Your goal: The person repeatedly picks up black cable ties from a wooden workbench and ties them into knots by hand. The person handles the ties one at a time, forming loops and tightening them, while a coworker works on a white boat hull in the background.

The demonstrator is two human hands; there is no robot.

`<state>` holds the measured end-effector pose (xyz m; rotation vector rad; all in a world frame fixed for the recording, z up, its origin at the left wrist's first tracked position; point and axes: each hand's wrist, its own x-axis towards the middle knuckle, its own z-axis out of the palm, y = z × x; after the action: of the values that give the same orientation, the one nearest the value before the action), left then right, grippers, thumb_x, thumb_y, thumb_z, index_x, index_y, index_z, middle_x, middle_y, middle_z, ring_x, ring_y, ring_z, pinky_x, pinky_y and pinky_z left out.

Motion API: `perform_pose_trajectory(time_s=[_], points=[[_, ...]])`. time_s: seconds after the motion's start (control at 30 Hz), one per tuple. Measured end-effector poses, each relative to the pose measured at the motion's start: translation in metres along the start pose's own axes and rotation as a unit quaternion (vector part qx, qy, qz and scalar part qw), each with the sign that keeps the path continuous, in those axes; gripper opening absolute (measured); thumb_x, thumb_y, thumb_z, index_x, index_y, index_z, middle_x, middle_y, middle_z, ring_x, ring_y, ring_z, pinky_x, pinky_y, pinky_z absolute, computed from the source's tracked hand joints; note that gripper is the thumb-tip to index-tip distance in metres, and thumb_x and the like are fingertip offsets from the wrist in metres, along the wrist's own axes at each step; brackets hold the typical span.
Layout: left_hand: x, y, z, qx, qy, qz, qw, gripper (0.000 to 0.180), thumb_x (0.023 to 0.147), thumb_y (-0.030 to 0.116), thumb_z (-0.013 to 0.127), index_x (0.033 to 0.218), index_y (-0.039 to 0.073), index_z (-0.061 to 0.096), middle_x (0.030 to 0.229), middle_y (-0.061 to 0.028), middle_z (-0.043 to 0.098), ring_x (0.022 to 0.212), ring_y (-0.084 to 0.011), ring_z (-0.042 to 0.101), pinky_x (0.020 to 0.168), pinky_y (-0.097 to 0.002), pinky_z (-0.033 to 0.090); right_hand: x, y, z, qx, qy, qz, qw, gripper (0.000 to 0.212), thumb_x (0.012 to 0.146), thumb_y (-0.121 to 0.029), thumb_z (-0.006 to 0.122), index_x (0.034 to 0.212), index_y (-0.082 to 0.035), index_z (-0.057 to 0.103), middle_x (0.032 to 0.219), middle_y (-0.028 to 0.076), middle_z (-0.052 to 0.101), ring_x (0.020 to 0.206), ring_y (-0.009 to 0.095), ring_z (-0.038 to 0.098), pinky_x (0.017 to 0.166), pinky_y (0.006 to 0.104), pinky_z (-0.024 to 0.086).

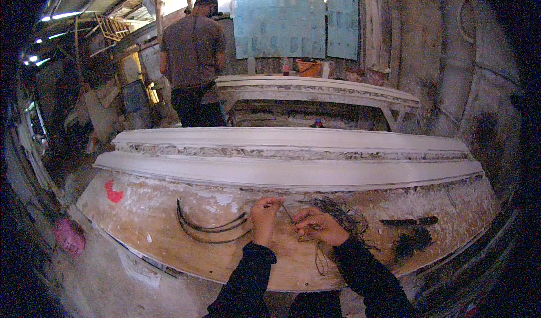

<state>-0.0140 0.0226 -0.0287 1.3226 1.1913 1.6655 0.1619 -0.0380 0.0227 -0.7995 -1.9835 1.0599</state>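
A thin dark strand, string or wire, stretches between my two hands over the wooden table (169,244). My left hand (265,219) is closed, pinching one end at its fingertips. Fingers curled, my right hand (321,226) grips the dark strand (321,260), whose loop dangles below it toward the near edge. Just beyond and right of that hand lies a tangled heap of dark strands (344,212). Several curved dark strips (208,228) rest left of my left hand. Farther right are a dark-handled knife (408,221) and a dark fuzzy clump (413,242).
Two long white mouldings (293,174) run across the table's far side. A red scrap (114,191) lies at its left. Behind, a person (194,58) stands by another bench (315,87) bearing an orange container (309,67). A pinkish bundle (70,237) sits at the lower left.
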Motion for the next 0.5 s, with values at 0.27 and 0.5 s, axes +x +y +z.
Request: perform_pose_trajectory(time_s=[0.27,0.5], points=[[-0.006,-0.011,0.014,0.111,-0.073,0.018,0.991,0.011,0.070,0.015,0.066,0.077,0.006,0.066,0.073,-0.0073,0.062,0.069,-0.0187,0.058,0.065,-0.0296,0.045,0.001,0.001,-0.007,0.065,0.058,-0.027,0.996,0.015,0.069,-0.010,0.069,0.081,-0.006,0.062,0.084,0.007,0.061,0.090,0.020,0.055,0.081,0.0331,0.043],[-0.004,-0.005,0.015,0.155,-0.147,0.057,0.975,0.015,0.071,0.016,0.066,0.080,0.005,0.065,0.075,-0.0083,0.061,0.073,-0.0202,0.058,0.067,-0.0297,0.045,0.003,0.025,-0.015,0.001,0.211,0.095,0.973,0.015,0.068,-0.005,0.067,0.068,-0.005,0.052,0.077,0.003,0.059,0.078,0.013,0.054,0.070,0.0274,0.043]])
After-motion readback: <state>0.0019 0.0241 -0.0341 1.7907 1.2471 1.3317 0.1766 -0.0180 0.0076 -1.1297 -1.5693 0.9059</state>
